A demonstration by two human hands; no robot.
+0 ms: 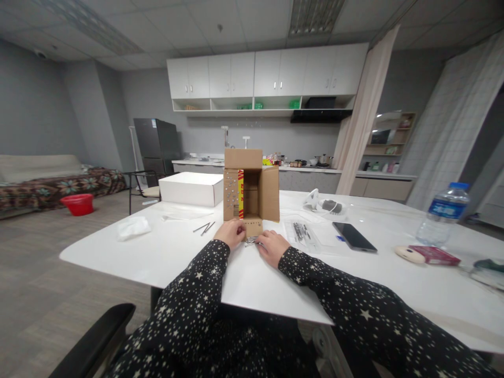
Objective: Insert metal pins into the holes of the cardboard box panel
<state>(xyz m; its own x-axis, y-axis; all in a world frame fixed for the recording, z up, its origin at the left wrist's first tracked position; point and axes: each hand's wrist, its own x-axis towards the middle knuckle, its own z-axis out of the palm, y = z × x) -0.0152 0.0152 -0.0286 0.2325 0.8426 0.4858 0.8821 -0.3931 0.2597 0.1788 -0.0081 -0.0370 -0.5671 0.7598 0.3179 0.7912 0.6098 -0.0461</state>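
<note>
I'm pinching a small bunch of nails w/ both left hand & right hand, near table's front edge; cardboard box is sitting open, more nails lying loose — prob. early stage.

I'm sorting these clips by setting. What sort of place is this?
Probably a studio flat or mock home: a kitchen counter under wall cabinets, a fridge, a sofa, and a white table.

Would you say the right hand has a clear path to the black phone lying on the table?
Probably yes. The right hand rests on the table beside some small metal pieces, and the phone lies flat further to its right. Only a flat clear plastic packet lies between them, low enough to pass over.
</note>
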